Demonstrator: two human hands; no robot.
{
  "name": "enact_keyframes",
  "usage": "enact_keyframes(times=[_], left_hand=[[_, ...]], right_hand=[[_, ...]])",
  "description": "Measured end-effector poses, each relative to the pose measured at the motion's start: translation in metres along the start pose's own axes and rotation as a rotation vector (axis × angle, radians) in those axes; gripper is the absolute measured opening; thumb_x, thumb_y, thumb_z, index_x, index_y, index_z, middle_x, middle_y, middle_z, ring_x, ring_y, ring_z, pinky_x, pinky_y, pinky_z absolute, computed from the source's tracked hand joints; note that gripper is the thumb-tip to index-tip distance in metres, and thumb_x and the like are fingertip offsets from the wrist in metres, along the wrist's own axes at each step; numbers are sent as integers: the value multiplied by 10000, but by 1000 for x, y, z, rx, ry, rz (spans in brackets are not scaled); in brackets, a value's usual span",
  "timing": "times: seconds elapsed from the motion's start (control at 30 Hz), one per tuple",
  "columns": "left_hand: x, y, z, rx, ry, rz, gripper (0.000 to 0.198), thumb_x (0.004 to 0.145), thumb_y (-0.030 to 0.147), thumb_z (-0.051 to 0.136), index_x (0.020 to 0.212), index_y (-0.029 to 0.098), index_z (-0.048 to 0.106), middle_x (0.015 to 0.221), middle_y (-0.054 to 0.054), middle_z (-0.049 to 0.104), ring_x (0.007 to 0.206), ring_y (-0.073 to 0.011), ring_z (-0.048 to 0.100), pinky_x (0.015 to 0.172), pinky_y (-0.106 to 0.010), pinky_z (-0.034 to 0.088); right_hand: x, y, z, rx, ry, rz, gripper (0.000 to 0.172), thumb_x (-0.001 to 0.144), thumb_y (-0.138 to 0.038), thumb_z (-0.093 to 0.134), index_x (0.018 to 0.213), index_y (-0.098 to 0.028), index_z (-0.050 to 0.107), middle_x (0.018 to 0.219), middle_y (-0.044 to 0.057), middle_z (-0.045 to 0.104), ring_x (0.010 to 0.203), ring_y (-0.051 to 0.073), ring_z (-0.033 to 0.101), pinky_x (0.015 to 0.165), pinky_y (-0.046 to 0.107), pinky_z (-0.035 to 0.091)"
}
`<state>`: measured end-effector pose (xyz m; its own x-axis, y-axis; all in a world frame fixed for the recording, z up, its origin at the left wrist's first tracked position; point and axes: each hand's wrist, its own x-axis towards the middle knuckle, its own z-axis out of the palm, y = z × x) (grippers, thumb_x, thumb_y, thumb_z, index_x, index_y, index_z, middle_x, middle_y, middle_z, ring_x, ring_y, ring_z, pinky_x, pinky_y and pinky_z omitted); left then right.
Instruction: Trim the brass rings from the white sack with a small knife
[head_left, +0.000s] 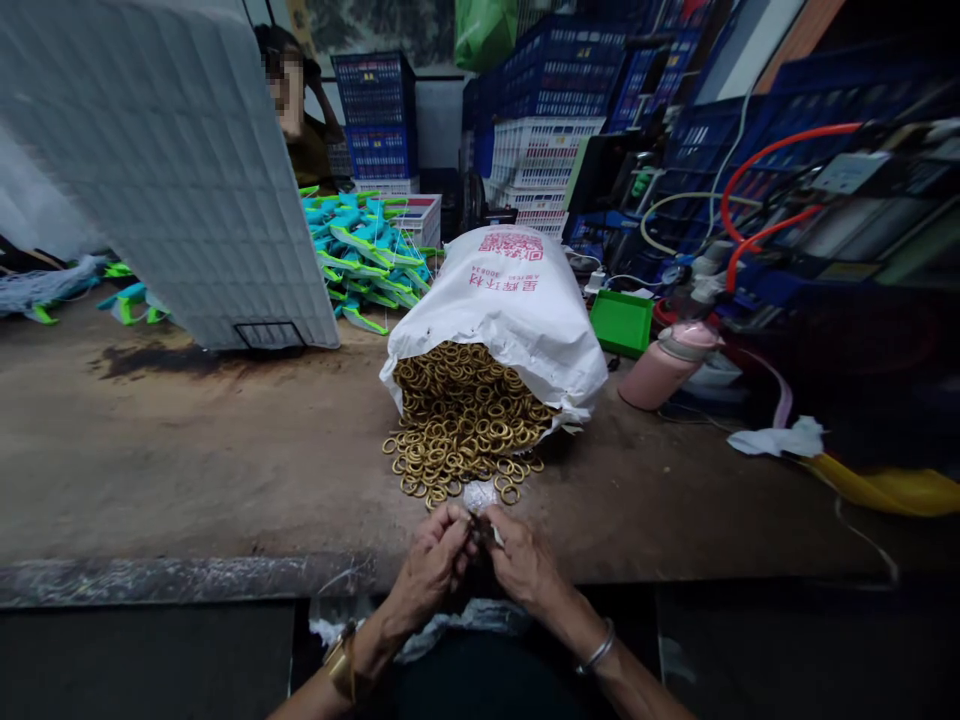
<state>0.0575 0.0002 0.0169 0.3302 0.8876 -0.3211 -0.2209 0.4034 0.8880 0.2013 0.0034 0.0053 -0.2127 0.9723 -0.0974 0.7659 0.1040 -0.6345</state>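
My left hand (439, 550) and my right hand (521, 555) meet at the table's front edge, fingertips pinched close together. Something small and dark sits between them, too small to name. A bit of white shows at my right fingertips. Just beyond them lies a small clear plastic piece (480, 493). Gold-coloured rings (465, 435) spill toward my hands from the mouth of a white woven sack (510, 300), which lies on its side with red print on it.
A tall white padded panel (187, 170) stands at left. Behind it is a pile of turquoise and green pieces (367, 250). A pink bottle (667, 365), a green tray (621, 322) and hoses stand at right. Stacked crates (379, 100) and a person (300, 100) are at the back.
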Motion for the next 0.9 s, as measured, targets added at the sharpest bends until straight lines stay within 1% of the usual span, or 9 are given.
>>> enact_keyframes(times=[0.13,0.27,0.33,0.4,0.5,0.57,0.67,0.77,0.9], left_hand=[[-1,-6,-1,1,-10,63,342,742,506,534,724,181,430,541,68,437,406,-33,313,397,-156,223],[-4,-9,-4,72,-8,91,347,750,501,528,682,172,441,505,74,405,391,-32,294,383,-162,207],[-11,-3,-4,99,-27,41,345,762,492,516,659,170,445,473,81,384,366,-28,279,365,-161,189],[-20,5,-2,76,-71,-45,335,763,490,517,669,177,443,456,85,393,340,-26,268,345,-160,173],[-29,13,-1,-60,-121,-155,325,728,481,569,705,182,445,498,71,456,334,-23,275,327,-156,168],[-29,12,-2,-174,-111,-197,336,710,475,591,695,171,450,552,51,494,352,-18,295,329,-148,181],[-23,4,-7,-282,-70,-213,334,699,447,613,684,144,473,667,3,548,405,-16,351,348,-140,217],[-16,-4,-10,-335,-64,-202,273,723,390,603,707,141,490,696,-13,563,426,-25,383,355,-141,229],[-11,-5,-14,-445,-110,-233,190,721,294,612,829,173,512,685,4,558,451,-48,435,355,-137,234]], right_hand=[[-6,-8,0,-185,-72,4,305,664,-56,403,910,-187,528,752,34,637,675,144,564,578,222,297],[-7,-15,-1,-322,-88,51,295,692,-56,403,937,-169,521,749,46,643,690,159,578,564,239,267],[-6,-13,-2,-376,-64,68,282,725,-72,403,968,-161,516,767,61,647,707,172,585,567,249,260],[-4,-6,-6,-418,-16,142,280,755,-79,394,998,-162,508,770,72,652,689,177,588,556,255,248],[1,12,-17,-444,84,303,257,777,-79,393,987,-169,510,732,69,652,627,169,581,530,256,223],[4,24,-25,-413,166,349,214,794,-100,403,967,-170,509,735,64,652,627,165,580,531,252,226],[9,34,-30,-311,256,355,165,846,-227,411,980,-178,493,767,57,657,651,163,588,540,241,250],[16,34,-24,-290,264,309,200,851,-329,428,989,-197,489,801,52,661,684,168,600,547,236,267],[23,31,-14,-354,243,259,137,826,-258,454,945,-223,512,832,35,664,685,156,600,550,235,267]])
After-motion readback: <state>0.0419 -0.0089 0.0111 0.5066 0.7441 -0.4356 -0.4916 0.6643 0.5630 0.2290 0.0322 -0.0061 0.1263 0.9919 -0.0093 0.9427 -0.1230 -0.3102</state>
